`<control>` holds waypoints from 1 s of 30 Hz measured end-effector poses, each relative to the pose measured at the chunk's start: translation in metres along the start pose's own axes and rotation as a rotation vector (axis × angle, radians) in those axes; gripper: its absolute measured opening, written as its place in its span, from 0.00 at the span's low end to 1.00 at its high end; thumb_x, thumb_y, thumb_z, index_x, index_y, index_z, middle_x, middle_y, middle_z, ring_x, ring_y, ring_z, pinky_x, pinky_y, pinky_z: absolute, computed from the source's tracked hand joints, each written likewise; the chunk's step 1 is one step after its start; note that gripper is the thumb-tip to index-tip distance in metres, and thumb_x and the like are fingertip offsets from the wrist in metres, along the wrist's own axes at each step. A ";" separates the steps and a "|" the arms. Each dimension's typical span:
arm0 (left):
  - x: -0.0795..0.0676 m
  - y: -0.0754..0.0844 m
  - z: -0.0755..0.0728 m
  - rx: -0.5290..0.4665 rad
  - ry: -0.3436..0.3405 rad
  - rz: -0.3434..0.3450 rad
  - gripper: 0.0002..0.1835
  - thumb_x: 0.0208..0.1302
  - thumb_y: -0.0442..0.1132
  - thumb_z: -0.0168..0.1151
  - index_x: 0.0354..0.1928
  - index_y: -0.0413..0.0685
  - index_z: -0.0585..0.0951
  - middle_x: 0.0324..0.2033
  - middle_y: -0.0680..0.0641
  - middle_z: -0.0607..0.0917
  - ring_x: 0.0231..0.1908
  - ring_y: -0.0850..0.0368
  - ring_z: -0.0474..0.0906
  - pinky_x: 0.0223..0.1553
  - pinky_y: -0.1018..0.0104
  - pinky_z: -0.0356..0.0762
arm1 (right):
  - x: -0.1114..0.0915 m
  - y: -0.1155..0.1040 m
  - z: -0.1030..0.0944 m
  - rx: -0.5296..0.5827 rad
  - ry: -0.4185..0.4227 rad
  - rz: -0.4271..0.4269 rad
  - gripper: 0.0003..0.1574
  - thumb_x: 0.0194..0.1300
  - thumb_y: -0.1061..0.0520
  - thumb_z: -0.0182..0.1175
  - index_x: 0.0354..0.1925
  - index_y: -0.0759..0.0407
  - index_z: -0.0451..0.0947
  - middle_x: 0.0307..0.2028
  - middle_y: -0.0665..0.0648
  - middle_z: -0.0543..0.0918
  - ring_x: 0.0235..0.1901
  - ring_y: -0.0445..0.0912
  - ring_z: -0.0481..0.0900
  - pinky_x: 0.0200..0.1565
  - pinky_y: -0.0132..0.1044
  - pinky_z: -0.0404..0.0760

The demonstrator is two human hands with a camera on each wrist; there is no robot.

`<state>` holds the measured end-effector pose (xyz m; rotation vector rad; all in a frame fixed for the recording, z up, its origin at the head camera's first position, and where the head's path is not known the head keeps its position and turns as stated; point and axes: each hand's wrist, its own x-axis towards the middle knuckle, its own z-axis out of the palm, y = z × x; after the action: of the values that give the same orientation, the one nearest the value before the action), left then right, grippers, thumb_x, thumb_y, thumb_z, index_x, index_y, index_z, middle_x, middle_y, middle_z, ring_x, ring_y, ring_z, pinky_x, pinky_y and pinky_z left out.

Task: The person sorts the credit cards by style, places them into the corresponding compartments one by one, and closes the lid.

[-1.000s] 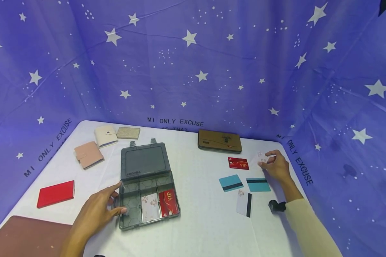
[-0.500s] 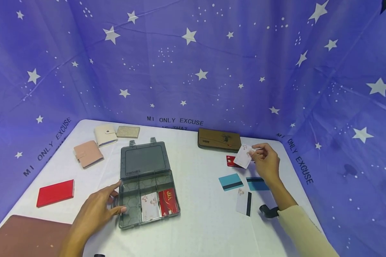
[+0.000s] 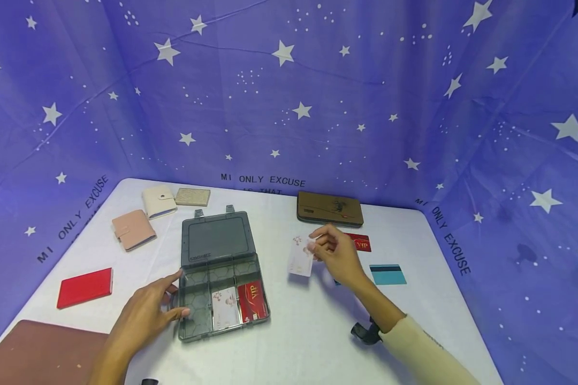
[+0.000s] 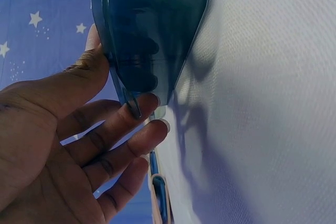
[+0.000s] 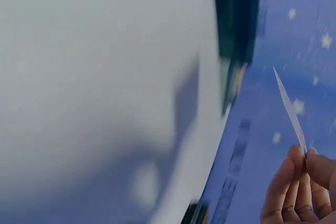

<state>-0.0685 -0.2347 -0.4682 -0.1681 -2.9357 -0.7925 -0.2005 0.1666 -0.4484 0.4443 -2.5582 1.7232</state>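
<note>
My right hand (image 3: pixel 339 256) pinches a white card (image 3: pixel 299 262) with a pink floral print between thumb and fingers, above the table and to the right of the box. In the right wrist view the card (image 5: pixel 291 111) appears nearly edge-on, raised off the cloth. A smoky grey compartment box (image 3: pixel 195 315) lies with its lid (image 3: pixel 218 235) folded back. Its front row holds a white card (image 3: pixel 225 308) in the middle and a red VIP card (image 3: pixel 252 302) at right. My left hand (image 3: pixel 144 315) grips the box's left side, thumb over the rim, fingers against the wall.
A red VIP card (image 3: pixel 363 243) and a teal striped card (image 3: pixel 387 274) lie beyond my right forearm, which covers other cards. A brown wallet (image 3: pixel 329 209) is at the back. Pink (image 3: pixel 134 230), cream (image 3: pixel 159 201) and red (image 3: pixel 85 287) card holders lie at left.
My right hand has lifted the white card off the table's right side and carried it left, past the red VIP card, towards the box. My left hand stays on the box.
</note>
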 end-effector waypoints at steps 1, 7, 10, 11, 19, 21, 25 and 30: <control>0.000 0.000 0.000 -0.001 0.000 0.000 0.47 0.44 0.49 0.81 0.68 0.44 0.73 0.41 0.50 0.88 0.37 0.57 0.80 0.39 0.54 0.76 | -0.001 -0.004 0.008 0.024 -0.034 0.006 0.14 0.65 0.62 0.66 0.48 0.59 0.78 0.35 0.63 0.84 0.28 0.51 0.83 0.32 0.37 0.85; 0.000 0.000 0.001 -0.002 -0.006 -0.011 0.47 0.44 0.49 0.81 0.69 0.46 0.72 0.42 0.50 0.88 0.38 0.57 0.81 0.40 0.53 0.76 | -0.007 -0.027 0.055 0.123 -0.213 0.033 0.12 0.62 0.61 0.68 0.45 0.58 0.79 0.33 0.62 0.85 0.26 0.52 0.83 0.31 0.40 0.85; -0.001 0.001 0.001 0.001 -0.004 -0.010 0.47 0.44 0.49 0.81 0.69 0.46 0.72 0.42 0.50 0.87 0.38 0.58 0.80 0.40 0.53 0.76 | -0.010 -0.034 0.077 0.158 -0.297 0.034 0.11 0.62 0.61 0.69 0.43 0.58 0.80 0.32 0.60 0.87 0.25 0.51 0.84 0.31 0.42 0.86; -0.001 0.001 0.001 0.002 -0.003 -0.008 0.47 0.44 0.49 0.81 0.69 0.46 0.72 0.42 0.50 0.87 0.37 0.58 0.80 0.40 0.53 0.76 | -0.011 -0.035 0.084 0.167 -0.324 0.034 0.10 0.62 0.61 0.68 0.43 0.58 0.80 0.31 0.59 0.87 0.25 0.51 0.85 0.30 0.42 0.85; -0.001 0.001 0.002 -0.001 0.000 -0.008 0.47 0.44 0.49 0.81 0.68 0.46 0.73 0.41 0.50 0.87 0.37 0.58 0.80 0.39 0.54 0.76 | -0.016 -0.040 0.127 0.114 -0.483 -0.006 0.08 0.64 0.60 0.67 0.43 0.58 0.82 0.29 0.55 0.87 0.25 0.50 0.87 0.29 0.41 0.86; -0.001 0.001 0.003 -0.003 -0.001 -0.013 0.47 0.44 0.49 0.81 0.68 0.46 0.73 0.41 0.50 0.87 0.37 0.58 0.80 0.39 0.54 0.76 | -0.017 -0.040 0.131 0.061 -0.497 -0.020 0.09 0.64 0.59 0.67 0.43 0.58 0.82 0.30 0.54 0.88 0.25 0.48 0.87 0.29 0.37 0.85; -0.001 0.001 0.003 -0.008 -0.004 -0.018 0.47 0.45 0.50 0.81 0.69 0.46 0.73 0.41 0.51 0.88 0.37 0.59 0.80 0.39 0.54 0.76 | -0.018 -0.039 0.130 -0.004 -0.462 -0.040 0.11 0.64 0.57 0.67 0.44 0.59 0.83 0.31 0.54 0.88 0.24 0.46 0.85 0.27 0.34 0.84; -0.001 0.000 0.002 -0.007 -0.001 -0.012 0.47 0.44 0.50 0.81 0.69 0.46 0.73 0.41 0.51 0.88 0.37 0.59 0.80 0.39 0.54 0.76 | -0.009 -0.032 0.113 -0.027 -0.376 -0.051 0.12 0.62 0.55 0.70 0.43 0.58 0.83 0.31 0.50 0.87 0.25 0.46 0.84 0.28 0.35 0.83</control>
<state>-0.0678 -0.2335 -0.4702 -0.1514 -2.9379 -0.8047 -0.1679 0.0539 -0.4649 0.9027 -2.7770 1.7272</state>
